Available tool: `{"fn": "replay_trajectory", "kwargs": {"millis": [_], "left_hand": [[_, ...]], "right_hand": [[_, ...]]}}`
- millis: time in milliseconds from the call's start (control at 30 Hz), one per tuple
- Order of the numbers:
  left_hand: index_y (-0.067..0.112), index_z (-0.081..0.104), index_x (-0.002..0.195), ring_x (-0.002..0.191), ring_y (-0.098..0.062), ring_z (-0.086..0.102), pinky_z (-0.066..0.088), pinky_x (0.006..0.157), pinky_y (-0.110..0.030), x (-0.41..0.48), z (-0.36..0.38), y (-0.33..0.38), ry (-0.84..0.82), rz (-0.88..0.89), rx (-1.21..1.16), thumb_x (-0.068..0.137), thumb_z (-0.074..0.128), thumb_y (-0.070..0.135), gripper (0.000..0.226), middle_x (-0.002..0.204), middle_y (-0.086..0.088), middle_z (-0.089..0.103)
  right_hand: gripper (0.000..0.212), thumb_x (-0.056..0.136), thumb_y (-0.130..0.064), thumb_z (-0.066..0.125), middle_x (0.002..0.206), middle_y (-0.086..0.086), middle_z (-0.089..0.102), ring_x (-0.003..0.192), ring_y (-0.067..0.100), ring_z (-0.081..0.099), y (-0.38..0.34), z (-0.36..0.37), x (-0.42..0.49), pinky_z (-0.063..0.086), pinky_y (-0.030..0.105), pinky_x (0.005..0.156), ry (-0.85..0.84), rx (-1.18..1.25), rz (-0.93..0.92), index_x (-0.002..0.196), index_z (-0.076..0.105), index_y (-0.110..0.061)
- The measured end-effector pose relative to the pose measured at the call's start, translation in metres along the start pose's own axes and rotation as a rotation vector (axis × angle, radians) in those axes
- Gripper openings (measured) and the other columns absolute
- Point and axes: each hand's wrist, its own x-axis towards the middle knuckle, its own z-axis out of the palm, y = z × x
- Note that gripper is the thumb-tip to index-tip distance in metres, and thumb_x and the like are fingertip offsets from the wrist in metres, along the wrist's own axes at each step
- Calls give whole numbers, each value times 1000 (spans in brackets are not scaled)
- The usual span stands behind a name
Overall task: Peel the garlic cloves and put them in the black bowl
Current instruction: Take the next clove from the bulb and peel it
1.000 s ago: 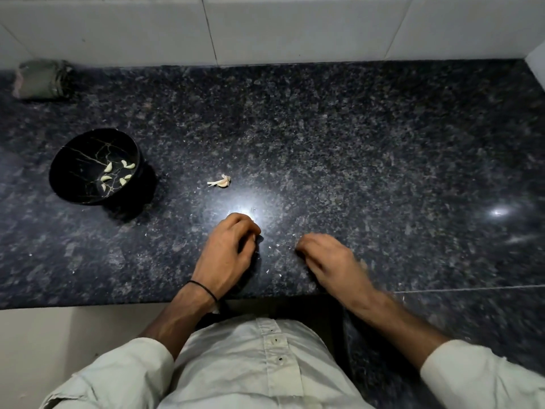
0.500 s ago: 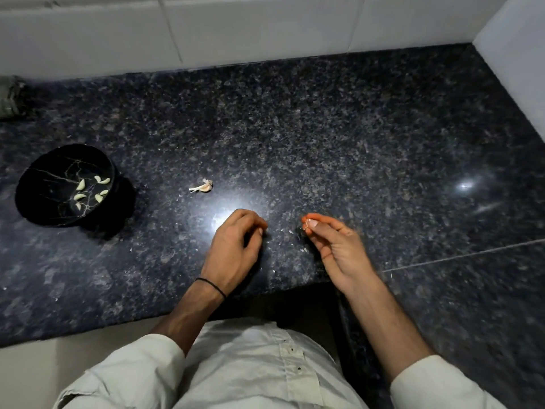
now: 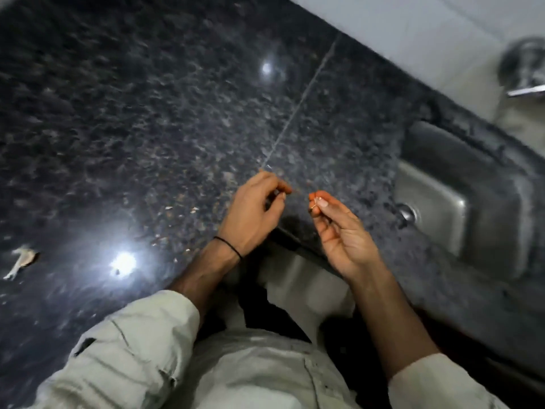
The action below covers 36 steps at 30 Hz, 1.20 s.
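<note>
Peeling apparently unfinished: right hand (image 3: 339,228) pinches a small pale bit (image 3: 315,203); left hand (image 3: 253,214) curled, contents unclear; garlic scrap (image 3: 22,261) on table (image 3: 147,128), far left; black bowl out of view.

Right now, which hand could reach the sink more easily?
Probably the right hand. It is on the side nearest the sink, and its fingers pinch a tiny pale scrap that it could drop there. The left hand is farther away, over the dark counter.
</note>
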Motion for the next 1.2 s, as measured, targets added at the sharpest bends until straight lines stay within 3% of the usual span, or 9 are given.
{"fn": "replay_trajectory", "kwargs": {"millis": [167, 333, 567, 667, 833, 933, 1033, 1133, 1200], "left_hand": [[12, 69, 96, 84, -9, 58, 44, 76, -16, -20, 86, 52, -341, 160, -93, 88, 60, 6, 13, 95, -1, 61], [11, 71, 95, 80, -11, 58, 44, 74, -15, -68, 176, 101, -696, 278, -129, 88, 60, 8, 13, 93, 0, 62], [9, 72, 96, 80, -18, 61, 46, 76, -23, -148, 314, 146, -1088, 319, -21, 89, 58, 5, 16, 97, -6, 65], [12, 73, 98, 82, -12, 56, 41, 78, -16, -181, 374, 144, -1194, 290, 105, 92, 60, 5, 16, 102, -6, 66], [10, 73, 98, 91, -34, 64, 54, 85, -41, -222, 472, 93, -1366, 245, 302, 92, 58, 10, 16, 109, -15, 66], [8, 71, 100, 95, -34, 63, 52, 88, -40, -239, 528, 49, -1427, 262, 424, 92, 57, 13, 17, 112, -15, 66], [10, 70, 96, 97, -34, 63, 52, 88, -42, -257, 582, -5, -1463, 229, 460, 82, 46, 30, 34, 109, -14, 67], [11, 71, 98, 102, -32, 62, 51, 90, -40, -274, 634, -66, -1504, 209, 491, 90, 53, 20, 22, 110, -12, 67], [9, 71, 100, 104, -30, 62, 50, 91, -37, -288, 666, -108, -1498, 236, 477, 92, 56, 11, 17, 112, -13, 67]], "right_hand": [[31, 92, 9, 51, 83, 8, 76, 78, 10, 73, -12, -96, -55, 58, 17, 75, 255, 229, -180, 79, 76, -4], [17, 93, 9, 51, 84, 9, 75, 80, 12, 73, -6, -205, -124, 58, 18, 76, 502, 458, -341, 94, 67, 0], [16, 93, 6, 55, 97, 12, 73, 91, 15, 72, 29, -376, -201, 58, 19, 77, 773, 626, -334, 99, 67, -1], [16, 94, 7, 53, 97, 11, 74, 94, 15, 70, 55, -445, -208, 58, 20, 80, 825, 646, -274, 100, 66, -1], [18, 95, 8, 50, 82, 1, 77, 84, 10, 71, 118, -554, -168, 57, 17, 74, 880, 618, -190, 97, 66, -2], [10, 88, 2, 65, 77, 0, 75, 79, 10, 72, 164, -610, -126, 58, 24, 84, 904, 554, -178, 99, 65, 3], [64, 49, -37, 96, 77, 5, 73, 75, 17, 71, 211, -658, -84, 58, 34, 89, 932, 432, -195, 90, 68, 3], [24, 73, 12, 74, 67, -1, 71, 65, 11, 67, 262, -707, -30, 58, 33, 78, 1042, 251, -121, 96, 67, 17], [26, 77, 29, 53, 59, -3, 68, 55, 4, 63, 297, -734, 5, 53, 21, 64, 1074, 219, -109, 100, 64, 22]]}}
